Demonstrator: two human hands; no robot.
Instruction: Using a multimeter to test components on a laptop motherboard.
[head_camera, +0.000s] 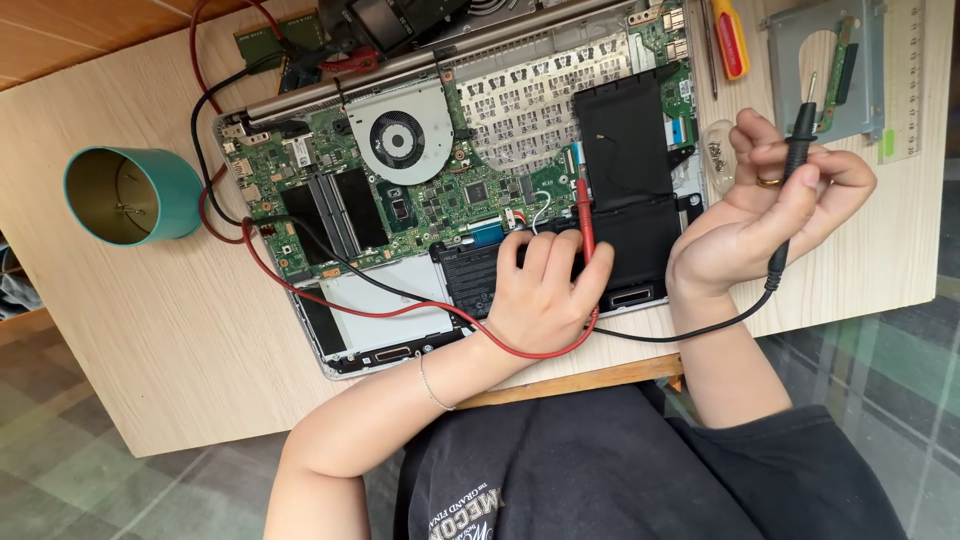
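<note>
While resting on the opened laptop (420, 190) at the desk (150, 330) edge, left hand (545, 290) fingers gripped the red probe (585, 215), tip down by the black battery (625, 140). Farther right, raised: right hand (780, 205), fingers pinching the black probe (795, 160). Best kept steady, tips touching single contacts only.

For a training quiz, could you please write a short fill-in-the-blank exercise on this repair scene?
1. The left hand holds the ____ probe against the opened laptop.
2. The right hand lifts the ____ probe off the board.
3. The teal cup lies on the wooden ____.

Missing: red; black; table
</note>
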